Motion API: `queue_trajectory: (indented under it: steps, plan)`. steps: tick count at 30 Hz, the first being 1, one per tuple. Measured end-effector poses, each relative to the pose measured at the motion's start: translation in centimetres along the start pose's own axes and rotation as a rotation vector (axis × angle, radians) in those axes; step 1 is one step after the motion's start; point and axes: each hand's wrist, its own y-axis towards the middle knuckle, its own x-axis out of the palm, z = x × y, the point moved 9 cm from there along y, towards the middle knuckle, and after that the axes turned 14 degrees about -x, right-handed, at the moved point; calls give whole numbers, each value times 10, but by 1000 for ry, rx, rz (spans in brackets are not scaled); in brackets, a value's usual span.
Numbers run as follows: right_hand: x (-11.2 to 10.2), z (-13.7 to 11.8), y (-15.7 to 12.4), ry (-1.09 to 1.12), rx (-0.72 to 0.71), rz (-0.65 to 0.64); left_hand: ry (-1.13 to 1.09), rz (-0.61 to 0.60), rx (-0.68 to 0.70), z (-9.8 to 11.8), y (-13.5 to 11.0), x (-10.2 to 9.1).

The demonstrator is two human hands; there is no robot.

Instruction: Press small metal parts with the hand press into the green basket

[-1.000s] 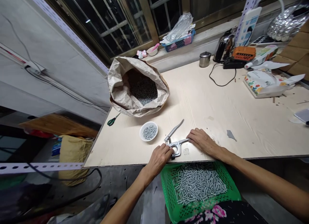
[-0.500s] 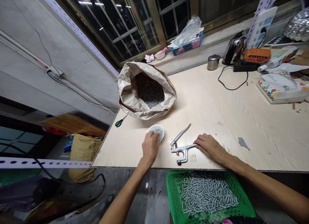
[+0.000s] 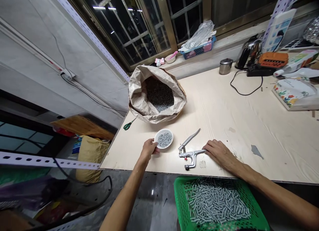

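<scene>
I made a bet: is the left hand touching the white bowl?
Touching. The head view shows the left hand holding the white bowl by its edge.

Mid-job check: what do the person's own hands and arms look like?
The left hand and right hand are ungloved. The left forearm and right forearm show no sleeve, and no watch or bracelet stands out at either wrist. Rings I cannot make out.

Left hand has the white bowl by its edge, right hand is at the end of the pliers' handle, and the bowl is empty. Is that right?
Not quite: the white bowl isn't empty; the head view shows small metal pieces in it. The left hand does have it by its edge, and the right hand is at the end of the pliers' handle.
</scene>
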Motion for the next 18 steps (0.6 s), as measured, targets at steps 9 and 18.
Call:
queue_trajectory:
  steps: [9,18]
  plan:
    - [-3,-1,1,-4,18,-11,102,-5,-3,12,7,-3]
    - [-1,0,-1,-1,11,12,697,416,585,39,-38,-6]
